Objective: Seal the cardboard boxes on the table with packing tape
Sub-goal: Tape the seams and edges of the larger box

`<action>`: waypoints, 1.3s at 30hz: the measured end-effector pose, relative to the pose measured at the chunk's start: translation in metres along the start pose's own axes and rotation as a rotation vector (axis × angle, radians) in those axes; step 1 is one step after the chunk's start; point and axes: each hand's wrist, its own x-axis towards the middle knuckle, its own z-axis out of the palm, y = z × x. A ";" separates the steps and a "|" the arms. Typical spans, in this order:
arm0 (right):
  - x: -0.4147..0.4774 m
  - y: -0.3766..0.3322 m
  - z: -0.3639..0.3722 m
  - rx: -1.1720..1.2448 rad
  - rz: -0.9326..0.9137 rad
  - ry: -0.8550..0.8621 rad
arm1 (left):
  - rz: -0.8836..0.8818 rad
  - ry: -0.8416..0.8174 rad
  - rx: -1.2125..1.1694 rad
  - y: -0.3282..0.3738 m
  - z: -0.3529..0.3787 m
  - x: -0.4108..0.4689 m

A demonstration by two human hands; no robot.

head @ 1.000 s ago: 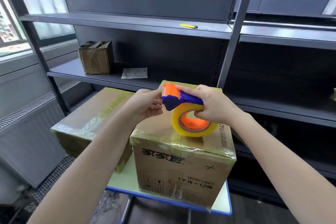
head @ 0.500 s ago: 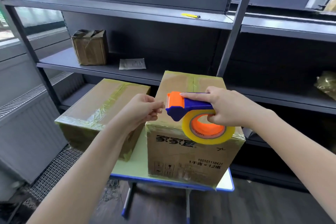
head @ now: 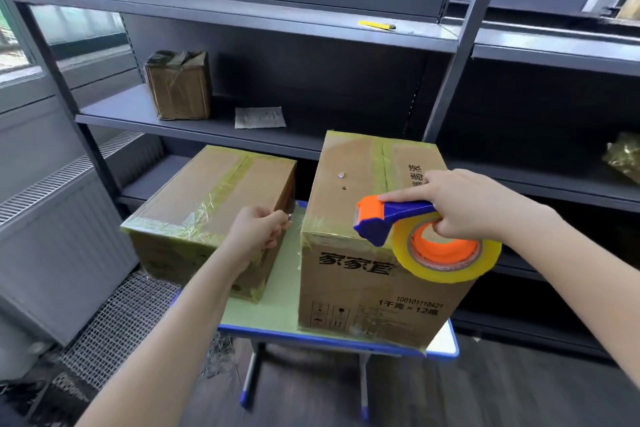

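Two taped cardboard boxes stand on a small table: a flat one on the left and a taller printed one on the right. My right hand grips a blue and orange tape dispenser with a yellow tape roll, held over the tall box's near top edge. My left hand is to the left of that box, fingers pinched on the free end of clear tape pulled out from the dispenser. The tape strand itself is barely visible.
Grey metal shelving fills the background right behind the table. On it sit a small taped box, a paper sheet and a yellow utility knife. A radiator and floor grating lie at the left.
Both hands have drawn back toward me from the box top to its near edge. My left hand has moved left, away from the dispenser, drawing out tape.
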 end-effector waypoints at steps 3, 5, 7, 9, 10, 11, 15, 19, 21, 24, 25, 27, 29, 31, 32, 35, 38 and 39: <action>0.008 -0.004 0.001 -0.008 0.023 -0.014 | 0.051 0.025 0.041 -0.011 0.004 0.006; 0.010 -0.005 0.002 -0.002 0.027 -0.014 | 0.062 0.035 0.024 -0.017 0.006 0.008; 0.011 -0.004 0.002 0.006 0.022 -0.021 | 0.065 0.040 0.023 -0.022 0.009 0.009; 0.012 -0.004 0.002 0.012 0.019 -0.035 | 0.071 0.041 0.031 -0.027 0.011 0.008; 0.012 -0.004 0.001 0.018 0.021 -0.044 | 0.077 0.045 0.033 -0.029 0.013 0.007; 0.012 -0.005 0.000 0.025 0.025 -0.053 | 0.079 0.048 0.038 -0.031 0.015 0.006; 0.013 -0.004 -0.001 0.045 0.030 -0.079 | 0.043 0.006 0.062 -0.034 0.029 0.000; 0.015 -0.004 0.000 0.067 0.023 -0.092 | -0.002 -0.050 0.151 -0.031 0.029 0.002; 0.015 -0.004 0.000 0.075 0.010 -0.100 | -0.005 -0.079 0.211 -0.027 0.026 0.003; 0.015 -0.004 -0.002 0.092 0.003 -0.116 | 0.037 -0.075 0.386 -0.024 0.025 0.003; 0.015 -0.005 -0.002 0.093 0.000 -0.120 | 0.043 -0.076 0.424 -0.023 0.025 0.003; 0.016 -0.006 -0.003 0.090 -0.008 -0.129 | 0.031 -0.087 0.450 -0.023 0.025 0.004; 0.016 -0.007 -0.003 0.087 -0.011 -0.132 | 0.011 -0.099 0.500 -0.022 0.025 0.003; 0.017 -0.006 -0.003 0.090 -0.014 -0.133 | -0.041 -0.086 0.532 -0.023 0.026 0.000; 0.017 -0.006 -0.003 0.094 -0.019 -0.132 | -0.051 -0.044 0.524 -0.027 0.027 -0.001; 0.016 -0.006 -0.003 0.106 -0.026 -0.128 | 0.218 0.187 0.444 -0.037 0.034 -0.008; 0.017 -0.006 -0.004 0.106 -0.033 -0.140 | 0.662 0.283 0.484 -0.037 0.044 -0.021; 0.017 -0.006 -0.005 0.107 -0.034 -0.146 | 0.785 0.248 0.554 -0.036 0.047 -0.024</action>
